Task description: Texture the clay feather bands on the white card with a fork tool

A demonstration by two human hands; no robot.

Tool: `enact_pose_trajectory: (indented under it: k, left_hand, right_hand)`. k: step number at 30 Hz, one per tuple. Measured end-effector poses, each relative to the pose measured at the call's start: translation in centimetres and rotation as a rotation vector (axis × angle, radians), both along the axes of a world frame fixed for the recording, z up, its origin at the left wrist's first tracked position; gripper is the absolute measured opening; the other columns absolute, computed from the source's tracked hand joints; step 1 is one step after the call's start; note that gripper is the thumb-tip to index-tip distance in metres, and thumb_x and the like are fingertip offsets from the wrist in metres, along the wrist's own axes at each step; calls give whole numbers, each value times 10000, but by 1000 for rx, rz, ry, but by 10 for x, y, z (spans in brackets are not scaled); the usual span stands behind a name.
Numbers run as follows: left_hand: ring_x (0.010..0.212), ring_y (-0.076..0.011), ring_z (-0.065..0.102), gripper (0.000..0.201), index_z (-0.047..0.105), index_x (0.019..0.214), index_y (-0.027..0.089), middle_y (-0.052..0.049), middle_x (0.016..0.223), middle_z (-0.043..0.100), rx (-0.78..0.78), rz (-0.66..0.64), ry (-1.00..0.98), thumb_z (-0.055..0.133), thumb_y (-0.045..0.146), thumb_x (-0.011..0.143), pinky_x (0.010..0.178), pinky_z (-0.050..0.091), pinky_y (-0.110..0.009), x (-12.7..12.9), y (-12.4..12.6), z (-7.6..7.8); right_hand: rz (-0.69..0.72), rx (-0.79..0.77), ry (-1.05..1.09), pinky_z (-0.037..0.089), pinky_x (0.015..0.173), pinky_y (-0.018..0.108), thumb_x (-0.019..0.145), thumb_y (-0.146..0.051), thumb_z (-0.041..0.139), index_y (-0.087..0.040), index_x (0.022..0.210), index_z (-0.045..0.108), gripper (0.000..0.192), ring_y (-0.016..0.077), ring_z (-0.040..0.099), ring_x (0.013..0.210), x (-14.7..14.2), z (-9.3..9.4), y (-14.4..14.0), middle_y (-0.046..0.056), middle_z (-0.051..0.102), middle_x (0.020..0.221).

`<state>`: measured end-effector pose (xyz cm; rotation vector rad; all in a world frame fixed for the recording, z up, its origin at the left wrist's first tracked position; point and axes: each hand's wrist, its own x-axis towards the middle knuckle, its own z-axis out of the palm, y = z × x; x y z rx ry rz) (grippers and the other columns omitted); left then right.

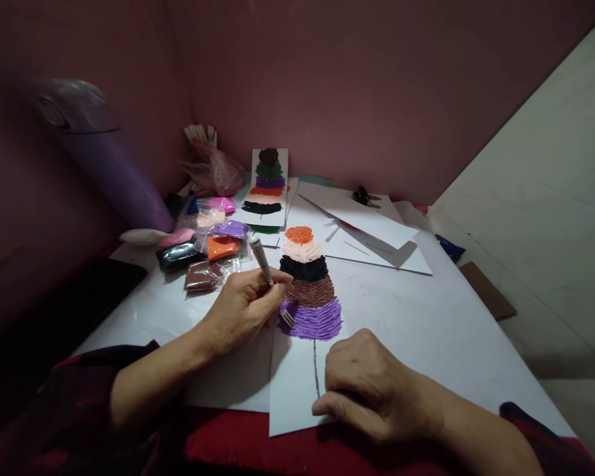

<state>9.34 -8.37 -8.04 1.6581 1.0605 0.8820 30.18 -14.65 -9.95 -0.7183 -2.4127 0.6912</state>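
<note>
The left hand [242, 307] pinches one fork [270, 277], its prongs touching the purple clay band [311, 320]. The right hand [369, 387], fingers curled together, presses the paper [297, 390] below that band. Five clay bands are stacked there.

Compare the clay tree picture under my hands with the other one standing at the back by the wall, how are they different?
The near clay tree lies flat on its white sheet, pressed by the right hand, with the left hand working a fork-tipped tool at its purple band. The far clay tree is untouched at the back. The near one has an orange top; the far one has a dark top and a green band. Both are stacked colour bands on white card.
</note>
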Motion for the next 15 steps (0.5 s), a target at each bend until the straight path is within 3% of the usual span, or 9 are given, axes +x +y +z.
enact_pose_trajectory:
  k: [15]
  left_hand:
    - [415, -81, 483, 287, 657, 954, 63, 42, 516, 508, -3, 13, 102, 507, 246, 792, 414, 380, -200, -9, 9, 5]
  right_hand:
    - [6, -25, -51, 245, 519, 267, 921, -310, 528, -175, 592, 480, 359, 92, 362, 503, 2, -3, -2, -44, 410, 532]
